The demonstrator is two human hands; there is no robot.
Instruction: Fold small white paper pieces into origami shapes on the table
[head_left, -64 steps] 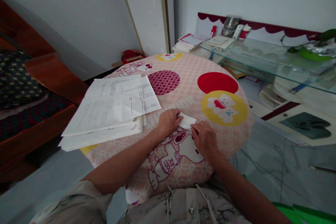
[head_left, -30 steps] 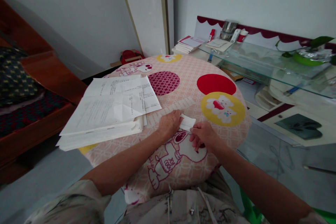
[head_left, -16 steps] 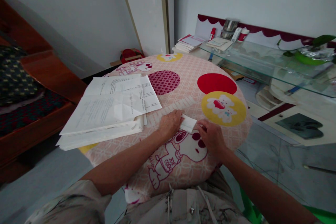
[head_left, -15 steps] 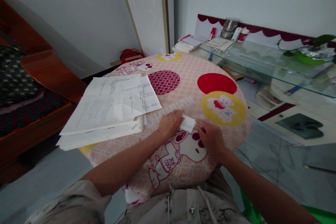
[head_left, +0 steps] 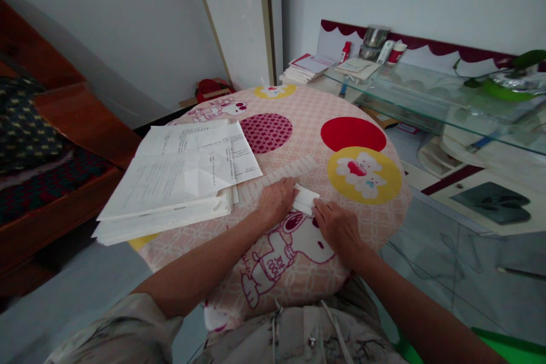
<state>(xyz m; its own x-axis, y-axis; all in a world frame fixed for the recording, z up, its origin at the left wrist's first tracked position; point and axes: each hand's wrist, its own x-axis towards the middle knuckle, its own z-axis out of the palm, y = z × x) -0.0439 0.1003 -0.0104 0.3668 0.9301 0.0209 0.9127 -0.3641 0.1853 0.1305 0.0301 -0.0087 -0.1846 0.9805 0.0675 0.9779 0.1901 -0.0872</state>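
A small folded white paper (head_left: 305, 199) lies near the front of a round table covered by a pink cartoon-print cloth (head_left: 298, 142). My left hand (head_left: 276, 200) rests palm down on the paper's left part, fingers curled over it. My right hand (head_left: 336, 226) presses its fingertips against the paper's right edge, fingers bent and close together. Both hands stay on the cloth above a printed cartoon dog.
A thick stack of printed sheets (head_left: 179, 179) lies on the table's left side. A wooden bench with a patterned cushion (head_left: 25, 131) stands at the left. A glass shelf (head_left: 426, 96) with booklets, a metal cup and small bottles runs along the right.
My right hand has slid back along the paper's right edge, from beside it to just below its corner. My left hand has kept its place on the paper.
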